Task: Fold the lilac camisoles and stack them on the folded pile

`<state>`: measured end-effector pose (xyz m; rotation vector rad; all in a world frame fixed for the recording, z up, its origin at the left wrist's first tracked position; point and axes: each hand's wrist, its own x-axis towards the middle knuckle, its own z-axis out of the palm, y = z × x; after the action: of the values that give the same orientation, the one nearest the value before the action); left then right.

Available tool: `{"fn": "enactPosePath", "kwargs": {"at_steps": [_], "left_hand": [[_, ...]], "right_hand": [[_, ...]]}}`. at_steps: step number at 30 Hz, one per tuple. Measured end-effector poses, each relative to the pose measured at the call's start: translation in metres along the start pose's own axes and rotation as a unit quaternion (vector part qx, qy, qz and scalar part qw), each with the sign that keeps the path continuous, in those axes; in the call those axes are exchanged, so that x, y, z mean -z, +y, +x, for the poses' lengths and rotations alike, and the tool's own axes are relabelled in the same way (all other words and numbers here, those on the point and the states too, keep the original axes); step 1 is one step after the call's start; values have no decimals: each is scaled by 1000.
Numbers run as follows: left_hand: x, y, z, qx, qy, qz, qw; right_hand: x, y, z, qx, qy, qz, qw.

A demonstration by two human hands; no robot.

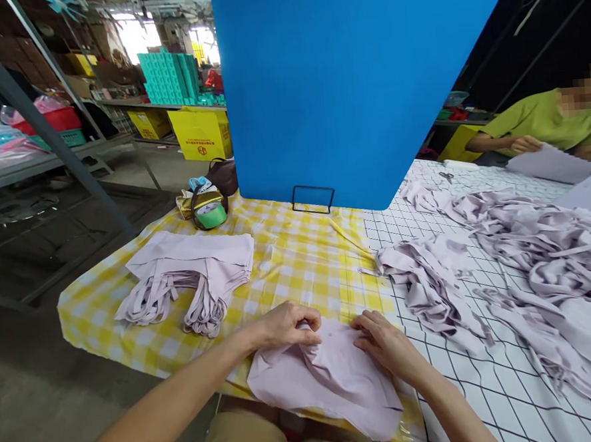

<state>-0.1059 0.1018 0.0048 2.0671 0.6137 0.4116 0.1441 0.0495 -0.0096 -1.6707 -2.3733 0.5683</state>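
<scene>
A crumpled pale lilac cloth piece (pixel 330 379) lies at the near edge of the yellow checked tablecloth (pixel 298 261). My left hand (pixel 286 325) pinches its upper edge with curled fingers. My right hand (pixel 383 342) grips the same cloth just to the right, fingers bent into the fabric. To the left sits a folded stack of lilac pieces with straps (pixel 189 281). A loose heap of the same lilac pieces (pixel 518 261) spreads over the white gridded cloth on the right.
A tall blue board (pixel 347 84) stands upright at the back on a wire stand. A green tape roll (pixel 211 214) and a brown bag sit at the far left corner. Another person in a green shirt (pixel 544 122) works at the far right. Shelves with yellow boxes stand behind.
</scene>
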Motion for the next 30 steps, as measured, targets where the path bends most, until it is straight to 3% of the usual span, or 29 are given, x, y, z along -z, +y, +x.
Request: {"fn": "enactPosePath", "kwargs": {"at_steps": [4,9,13,17,20,23,26,30], "left_hand": [[-1,4,3,18,40,47,998],[-4,5,5,28,37,103,994],[-1,3,4,48,44,156,986],[6,-1,-1,83,47,150,984],[12,-4,-6,115,19,117,986],[19,-7,-11,138,-42,161,976],[29,-8,-18,148,-99,252,951],[43,-3,-27,158,-80,308,935]], "right_hand": [[4,-5,6,7,-13,-20,1000],[6,-3,6,37,26,26,999],[16,-6,0,34,46,174,983],[30,-8,-11,-11,9,337,941],[39,-3,-19,-58,-26,392,918],[47,3,-24,-81,-28,388,918],[54,8,-27,-85,-23,315,945],[58,11,-28,-104,-50,191,975]]}}
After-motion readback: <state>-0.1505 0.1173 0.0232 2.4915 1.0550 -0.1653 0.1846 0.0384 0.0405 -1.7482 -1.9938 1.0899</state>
